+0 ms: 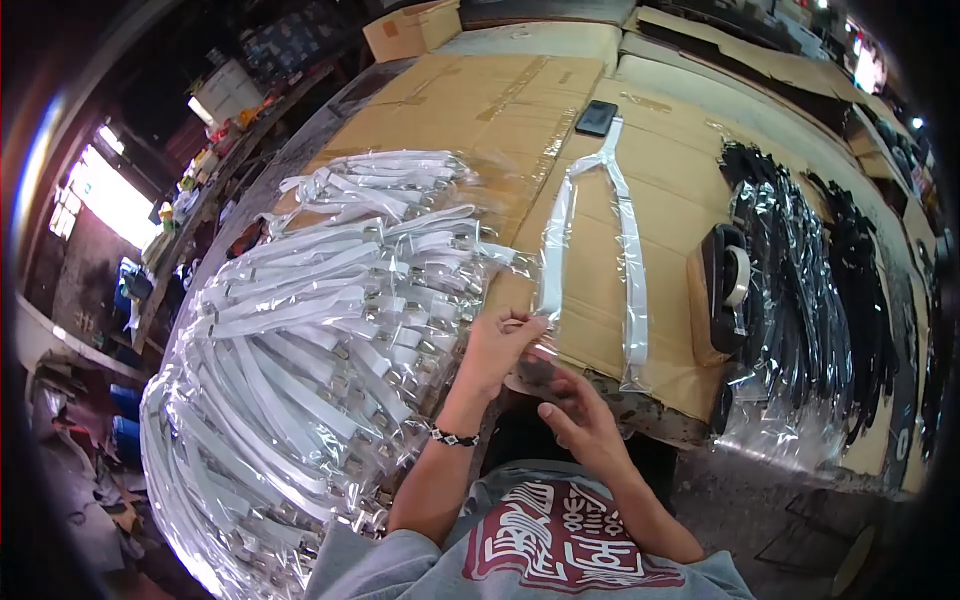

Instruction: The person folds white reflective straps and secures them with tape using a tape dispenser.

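A pair of white suspenders [608,172] lies in a Y shape on the cardboard, each strap in a clear plastic sleeve. My left hand [497,350] is closed in a pinch at the lower end of the left strap [553,275], by the table's front edge. My right hand [585,418] is just below and to the right, its thumb apart from its bent fingers. A dark, shiny patch [537,374] shows beside those fingertips; I cannot make out what it is. The right strap [632,290] lies flat, its end near the edge.
A large pile of wrapped white suspenders [290,370] covers the left side. Bundles of black wrapped suspenders [795,290] lie to the right, beside a tape dispenser [722,290]. A phone [596,118] rests at the top of the Y. A cardboard box [412,32] stands far back.
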Available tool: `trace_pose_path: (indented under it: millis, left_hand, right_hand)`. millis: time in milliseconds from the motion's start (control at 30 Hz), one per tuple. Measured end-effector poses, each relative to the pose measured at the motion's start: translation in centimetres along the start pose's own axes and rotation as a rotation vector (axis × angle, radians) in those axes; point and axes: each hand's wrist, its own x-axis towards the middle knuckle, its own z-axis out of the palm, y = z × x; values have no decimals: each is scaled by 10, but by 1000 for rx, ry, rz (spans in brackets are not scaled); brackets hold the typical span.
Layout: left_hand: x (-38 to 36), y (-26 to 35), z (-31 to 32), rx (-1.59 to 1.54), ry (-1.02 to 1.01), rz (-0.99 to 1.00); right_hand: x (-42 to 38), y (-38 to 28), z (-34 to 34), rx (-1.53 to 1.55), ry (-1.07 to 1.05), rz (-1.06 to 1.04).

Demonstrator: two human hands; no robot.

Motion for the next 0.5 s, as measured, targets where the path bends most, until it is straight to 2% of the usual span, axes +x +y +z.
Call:
trace_pose_path:
  millis: [100,233,333,367,500]
  left_hand:
    - [-8,-5,8,-158,-37,-132]
    - [-6,-37,7,-93,0,-115]
    - [-5,-35,6,-30,-27,-214]
    - [-7,-28,9,-29,-43,-250]
    - [1,-28,13,43,-28,-252]
  right_hand:
    - [4,10,-5,4,26,-45]
    - [5,32,-12,-108,57,-148]
    - [-6,4,-12,177,-63,179]
    - [-8,2,-7,252,-43,113]
    - [-18,-9,-8,287,-62,182]
